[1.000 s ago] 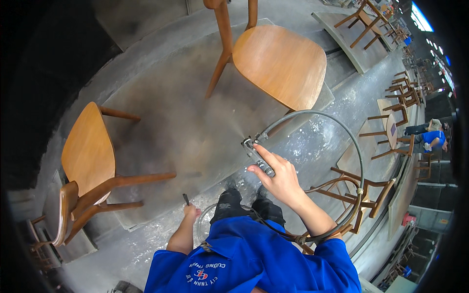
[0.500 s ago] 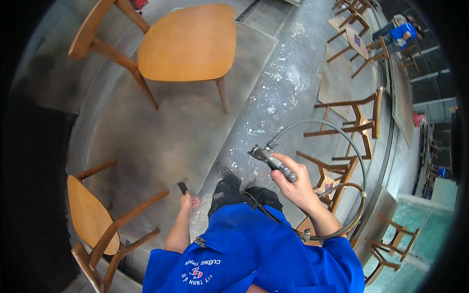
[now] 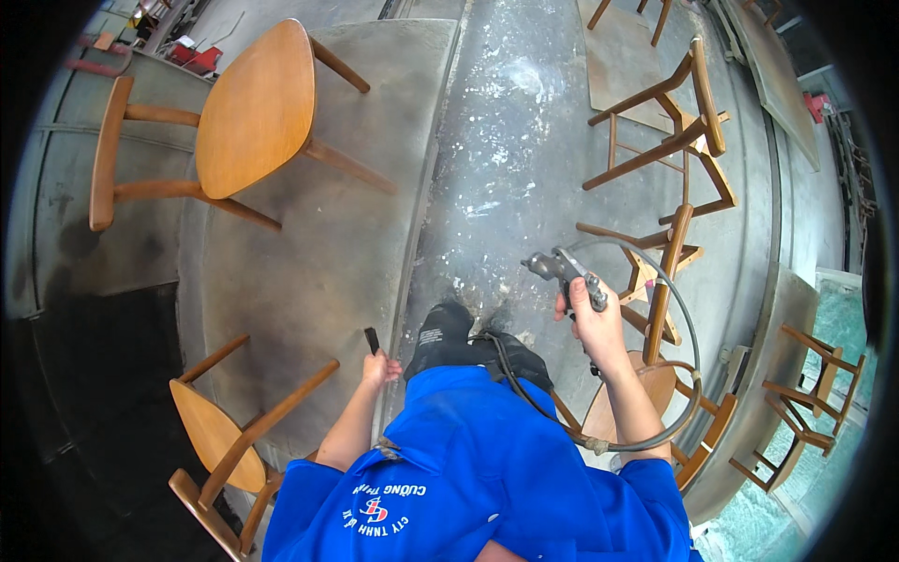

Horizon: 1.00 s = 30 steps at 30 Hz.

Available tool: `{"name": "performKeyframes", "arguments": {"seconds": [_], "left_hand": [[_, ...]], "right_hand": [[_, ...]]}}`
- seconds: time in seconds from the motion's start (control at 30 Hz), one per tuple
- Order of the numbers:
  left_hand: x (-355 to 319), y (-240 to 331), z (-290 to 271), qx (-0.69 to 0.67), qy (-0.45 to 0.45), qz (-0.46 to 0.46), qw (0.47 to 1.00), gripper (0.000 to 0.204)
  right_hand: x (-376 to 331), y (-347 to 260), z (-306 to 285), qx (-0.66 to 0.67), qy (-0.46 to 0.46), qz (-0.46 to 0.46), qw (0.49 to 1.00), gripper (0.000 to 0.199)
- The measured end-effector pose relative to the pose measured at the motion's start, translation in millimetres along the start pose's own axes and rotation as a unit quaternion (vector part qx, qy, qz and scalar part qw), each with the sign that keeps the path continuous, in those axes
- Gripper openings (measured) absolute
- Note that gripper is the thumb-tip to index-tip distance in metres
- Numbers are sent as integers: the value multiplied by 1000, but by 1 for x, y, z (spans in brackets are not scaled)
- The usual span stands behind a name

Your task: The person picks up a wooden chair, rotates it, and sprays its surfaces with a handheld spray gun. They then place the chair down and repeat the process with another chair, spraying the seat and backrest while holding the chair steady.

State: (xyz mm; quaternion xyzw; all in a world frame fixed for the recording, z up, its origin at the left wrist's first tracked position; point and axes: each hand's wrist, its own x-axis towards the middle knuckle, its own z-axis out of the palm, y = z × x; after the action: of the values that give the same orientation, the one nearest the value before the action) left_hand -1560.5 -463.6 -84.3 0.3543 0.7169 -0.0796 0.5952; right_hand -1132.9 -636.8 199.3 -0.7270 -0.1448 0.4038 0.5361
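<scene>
A bright blue cloth shirt (image 3: 487, 450) with short, loose sleeves (image 3: 304, 496) carries a small red-and-white emblem (image 3: 375, 509) and curved white lettering (image 3: 389, 490) on its left front. Past the shirt's hem show black cloth trousers (image 3: 440, 348), small pale print on the left leg.

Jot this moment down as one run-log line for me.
left fingers: holding small dark tool | right fingers: holding spray gun | hose: curving at right | wooden chairs: on both sides
</scene>
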Motion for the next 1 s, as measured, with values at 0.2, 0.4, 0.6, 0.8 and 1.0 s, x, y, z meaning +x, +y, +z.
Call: {"name": "performKeyframes", "arguments": {"seconds": [0.2, 0.4, 0.6, 0.8, 1.0], "left_hand": [[20, -57, 51, 17, -20, -88, 996, 39], [47, 16, 120, -1, 29, -32, 999, 46], [40, 124, 141, -4, 70, -73, 995, 41], [20, 187, 156, -97, 66, -137, 984, 33], [8, 221, 191, -207, 98, -204, 952, 43]], "right_hand": [[33, -36, -31, 16, -29, 23, 999, 53], [138, -119, -11, 77, -133, -26, 988, 80], [275, -162, 6, -146, -145, 61, 977, 61], [354, -210, 13, -85, -188, 45, 977, 72], [480, -254, 45, -49, -361, 69, 929, 78]]}}
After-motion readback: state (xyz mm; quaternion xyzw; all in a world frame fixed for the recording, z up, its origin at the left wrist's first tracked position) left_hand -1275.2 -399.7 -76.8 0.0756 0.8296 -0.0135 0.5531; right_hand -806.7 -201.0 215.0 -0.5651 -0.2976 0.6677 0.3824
